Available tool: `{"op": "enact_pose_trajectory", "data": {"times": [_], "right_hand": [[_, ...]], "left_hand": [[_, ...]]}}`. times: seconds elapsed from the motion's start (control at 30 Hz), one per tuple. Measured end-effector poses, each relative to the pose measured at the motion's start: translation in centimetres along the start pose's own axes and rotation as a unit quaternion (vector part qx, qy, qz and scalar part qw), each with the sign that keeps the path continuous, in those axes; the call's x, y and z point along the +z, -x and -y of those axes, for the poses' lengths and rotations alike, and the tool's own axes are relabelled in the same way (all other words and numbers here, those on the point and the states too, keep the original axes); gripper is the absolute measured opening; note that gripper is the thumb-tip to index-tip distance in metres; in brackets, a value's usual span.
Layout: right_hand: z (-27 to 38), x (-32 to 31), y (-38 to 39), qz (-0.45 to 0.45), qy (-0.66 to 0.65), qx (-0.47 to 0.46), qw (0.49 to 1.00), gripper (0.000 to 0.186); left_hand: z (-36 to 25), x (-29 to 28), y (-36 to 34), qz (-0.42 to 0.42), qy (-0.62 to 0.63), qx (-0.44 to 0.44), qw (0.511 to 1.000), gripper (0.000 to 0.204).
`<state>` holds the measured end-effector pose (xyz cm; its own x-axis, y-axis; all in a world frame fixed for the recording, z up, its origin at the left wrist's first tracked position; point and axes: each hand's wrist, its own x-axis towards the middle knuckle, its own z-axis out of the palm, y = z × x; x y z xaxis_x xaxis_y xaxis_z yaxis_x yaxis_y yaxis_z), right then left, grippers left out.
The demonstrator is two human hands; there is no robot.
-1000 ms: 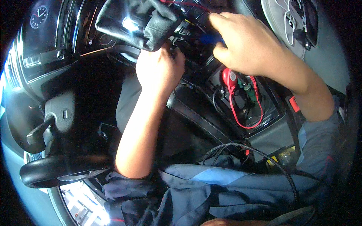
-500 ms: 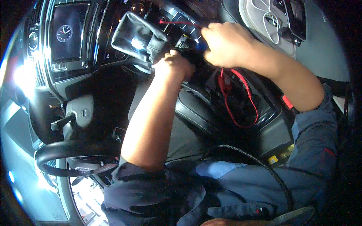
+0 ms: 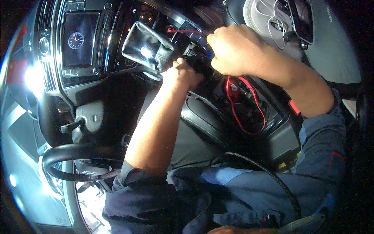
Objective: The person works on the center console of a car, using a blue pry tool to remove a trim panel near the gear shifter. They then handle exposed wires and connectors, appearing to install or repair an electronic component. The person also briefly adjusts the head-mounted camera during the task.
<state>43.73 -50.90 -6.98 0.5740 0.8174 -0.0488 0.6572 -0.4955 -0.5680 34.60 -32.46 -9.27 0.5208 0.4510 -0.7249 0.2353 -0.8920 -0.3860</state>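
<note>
A grey leather gear shift boot [image 3: 146, 46] lies turned up on the centre console. My left hand [image 3: 181, 76] is closed against the console, just below the boot's near end. Its fingers curl down into shadow, and what they grip is hidden. Across the console opening, my right hand [image 3: 235, 50] is closed with the fingers curled under. A thin red wire [image 3: 187, 31] runs from the console to behind its knuckles. Below this hand hangs a loop of red lead [image 3: 255, 130]. Between the hands sits an exposed dark mechanism [image 3: 191, 50] with a small yellowish part.
The dash screen [image 3: 81, 39] shows a clock face. A steering wheel [image 3: 54, 156] stands at lower left. On the right seat lie a pale round case [image 3: 255, 23] with white cable and a dark phone-like device [image 3: 302, 21]. A black braided hose [image 3: 269, 171] crosses my lap.
The view has shifted slightly, so the dash and boot appear a little further right and lower. Both hands keep nearly the same place and grip.
</note>
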Motion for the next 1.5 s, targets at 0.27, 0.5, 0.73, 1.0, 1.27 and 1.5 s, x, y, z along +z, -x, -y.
{"op": "enact_pose_trajectory", "data": {"times": [0.27,0.5,0.73,1.0,1.27,1.5], "right_hand": [[0.1,-2.7,0.0,-0.016,0.027,0.018,0.999,0.022],[0.0,-2.3,-0.4,0.016,0.032,0.023,0.999,0.024],[-0.3,-2.2,-0.8,0.046,0.027,0.027,0.998,0.026],[-0.4,-2.3,-0.9,0.027,0.024,0.035,0.999,0.026],[-1.0,-1.7,-1.7,0.011,-0.006,0.044,0.999,0.026],[-0.6,1.5,-3.3,0.002,0.005,-0.031,0.999,0.026]], "left_hand": [[-0.2,0.5,-0.9,0.010,-0.021,-0.008,1.000,0.120],[0.2,-0.1,-1.2,0.032,-0.052,0.022,0.998,0.111],[0.0,-0.9,-2.4,0.097,0.007,0.014,0.995,0.102],[1.6,-0.4,-3.5,0.082,0.061,0.053,0.993,0.081],[6.4,0.8,-3.4,0.037,0.270,0.263,0.926,0.058],[9.3,3.0,-5.1,0.046,0.374,0.236,0.896,0.046]]}}
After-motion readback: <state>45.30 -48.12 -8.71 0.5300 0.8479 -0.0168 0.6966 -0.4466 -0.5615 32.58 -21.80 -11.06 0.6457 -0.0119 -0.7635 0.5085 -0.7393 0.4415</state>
